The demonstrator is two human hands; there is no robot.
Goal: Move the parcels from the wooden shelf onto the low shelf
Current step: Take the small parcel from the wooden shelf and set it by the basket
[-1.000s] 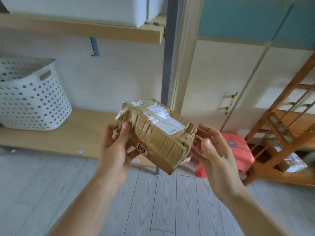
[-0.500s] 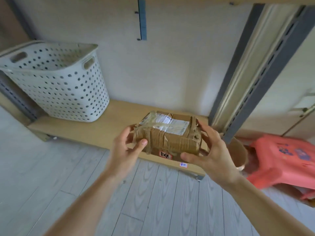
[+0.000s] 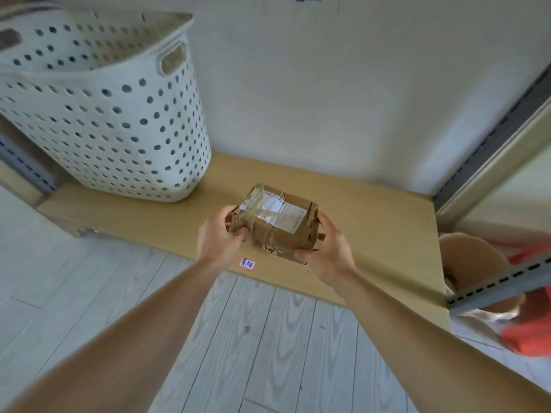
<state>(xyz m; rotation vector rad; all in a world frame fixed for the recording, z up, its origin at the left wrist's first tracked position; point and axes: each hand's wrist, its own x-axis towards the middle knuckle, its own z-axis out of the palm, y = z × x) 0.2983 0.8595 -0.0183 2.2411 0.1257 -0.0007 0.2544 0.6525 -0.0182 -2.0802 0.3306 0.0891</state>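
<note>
Two bare forearms reach forward from the bottom corners of the view over the pale grey plank floor (image 3: 259,338), converging toward the middle. The left hand (image 3: 219,236) grips the left end of the parcel (image 3: 275,220), thumb on the near face and fingers (image 3: 231,211) curled around the far side of that end. The right hand (image 3: 326,251) clamps the right end, thumb pressed along the near lower edge and fingers wrapped up the right side. Both wrists are nearly straight, palms turned inward toward each other.

The parcel is a crumpled brown cardboard box bound with tape, a white shipping label on its top face. It is held over the front part of the low shelf (image 3: 372,234); whether its underside touches the board cannot be told. A small red-edged sticker (image 3: 247,264) sits on the shelf's front edge, just below the left hand.

Farther back on the left of the same shelf stands a white perforated laundry basket (image 3: 119,120), well apart from the parcel. Behind is a plain pale wall (image 3: 328,84). At the right edge a grey slotted metal upright (image 3: 492,138) rises, with something red (image 3: 530,335) beyond it, blurred.
</note>
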